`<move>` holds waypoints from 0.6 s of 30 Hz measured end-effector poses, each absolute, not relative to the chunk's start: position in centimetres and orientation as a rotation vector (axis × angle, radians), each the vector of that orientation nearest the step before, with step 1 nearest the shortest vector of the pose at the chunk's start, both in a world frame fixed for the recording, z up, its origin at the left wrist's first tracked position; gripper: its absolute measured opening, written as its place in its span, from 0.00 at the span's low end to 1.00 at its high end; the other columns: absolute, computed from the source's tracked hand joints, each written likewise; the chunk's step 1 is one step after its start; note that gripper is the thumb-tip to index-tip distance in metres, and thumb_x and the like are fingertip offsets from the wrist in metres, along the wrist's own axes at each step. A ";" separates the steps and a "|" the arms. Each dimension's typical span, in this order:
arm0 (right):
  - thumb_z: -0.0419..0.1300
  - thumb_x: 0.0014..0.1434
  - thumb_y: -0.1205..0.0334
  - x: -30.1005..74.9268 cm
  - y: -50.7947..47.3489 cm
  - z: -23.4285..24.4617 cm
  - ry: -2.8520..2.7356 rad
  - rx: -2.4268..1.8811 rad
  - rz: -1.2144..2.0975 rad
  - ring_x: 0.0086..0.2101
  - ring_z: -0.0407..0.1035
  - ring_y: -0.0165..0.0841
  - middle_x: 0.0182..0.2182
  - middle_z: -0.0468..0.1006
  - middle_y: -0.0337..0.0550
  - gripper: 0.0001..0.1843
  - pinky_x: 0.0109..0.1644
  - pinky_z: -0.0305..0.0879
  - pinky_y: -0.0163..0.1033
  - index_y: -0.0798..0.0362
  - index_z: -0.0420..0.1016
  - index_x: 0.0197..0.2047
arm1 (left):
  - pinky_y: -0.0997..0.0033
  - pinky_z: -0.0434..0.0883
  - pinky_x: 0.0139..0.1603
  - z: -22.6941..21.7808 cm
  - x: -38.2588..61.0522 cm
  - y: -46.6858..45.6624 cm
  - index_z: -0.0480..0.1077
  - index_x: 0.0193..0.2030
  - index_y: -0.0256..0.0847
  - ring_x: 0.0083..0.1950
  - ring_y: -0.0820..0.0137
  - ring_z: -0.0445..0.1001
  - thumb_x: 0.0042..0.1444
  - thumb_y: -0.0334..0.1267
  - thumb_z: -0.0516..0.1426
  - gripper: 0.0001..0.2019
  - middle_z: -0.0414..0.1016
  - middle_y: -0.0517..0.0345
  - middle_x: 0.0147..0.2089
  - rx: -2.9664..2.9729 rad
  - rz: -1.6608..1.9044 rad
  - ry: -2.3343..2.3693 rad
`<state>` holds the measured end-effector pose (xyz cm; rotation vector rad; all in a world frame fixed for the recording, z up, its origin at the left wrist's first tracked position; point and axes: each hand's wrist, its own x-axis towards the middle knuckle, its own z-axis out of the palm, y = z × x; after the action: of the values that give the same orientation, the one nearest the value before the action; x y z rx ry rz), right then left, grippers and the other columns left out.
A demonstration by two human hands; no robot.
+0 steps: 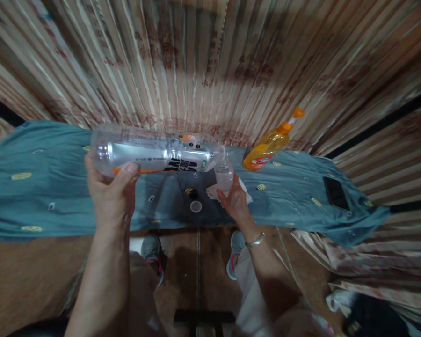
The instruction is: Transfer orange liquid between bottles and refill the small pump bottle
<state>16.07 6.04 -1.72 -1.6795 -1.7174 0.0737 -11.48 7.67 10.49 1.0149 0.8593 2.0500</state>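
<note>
My left hand [114,187] is wrapped round the base end of a large clear plastic bottle [154,152] with a silver, orange and black label. The bottle lies tipped on its side in the air, its neck pointing right. At its mouth stands a small clear bottle [225,177], gripped by my right hand [235,200]. The two mouths meet or nearly meet; I cannot tell whether they touch. Below them on the cloth are a round translucent cap [196,206], a small dark cap [193,194] and a white tissue [244,191], partly hidden by my right hand.
A yellow-orange pump bottle [264,152] leans in view on the right. Farther right lies a black phone [336,193]. A teal patterned cloth [56,187] covers the narrow table. Pleated curtains [196,61] hang behind it. A dark stool-like object [204,317] is near my legs.
</note>
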 end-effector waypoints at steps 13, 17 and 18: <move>0.63 0.61 0.60 16.1 6.0 -1.4 -1.716 -1.678 0.105 0.53 0.78 0.56 0.55 0.80 0.72 0.36 0.58 0.75 0.65 0.67 0.61 0.69 | 0.79 0.73 0.29 10.3 -11.7 8.0 0.76 0.40 0.47 0.33 0.76 0.73 0.30 0.34 0.76 0.27 0.78 0.66 0.36 1.032 2.086 0.800; 0.62 0.61 0.61 16.1 6.0 -1.5 -1.704 -1.677 0.103 0.54 0.78 0.56 0.56 0.80 0.69 0.37 0.57 0.76 0.64 0.63 0.60 0.70 | 0.78 0.74 0.30 10.4 -11.6 7.9 0.76 0.41 0.47 0.33 0.75 0.73 0.31 0.32 0.74 0.27 0.78 0.66 0.35 1.029 2.073 0.803; 0.62 0.61 0.61 16.1 6.0 -1.6 -1.705 -1.684 0.096 0.54 0.78 0.56 0.56 0.80 0.70 0.37 0.57 0.76 0.64 0.63 0.60 0.70 | 0.78 0.74 0.30 10.4 -11.6 7.9 0.76 0.41 0.47 0.33 0.75 0.74 0.31 0.32 0.74 0.27 0.78 0.66 0.36 1.027 2.071 0.805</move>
<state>16.13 6.04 -1.55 -1.6837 -1.7045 0.0960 -11.62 7.86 10.43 1.0270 0.8048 2.0709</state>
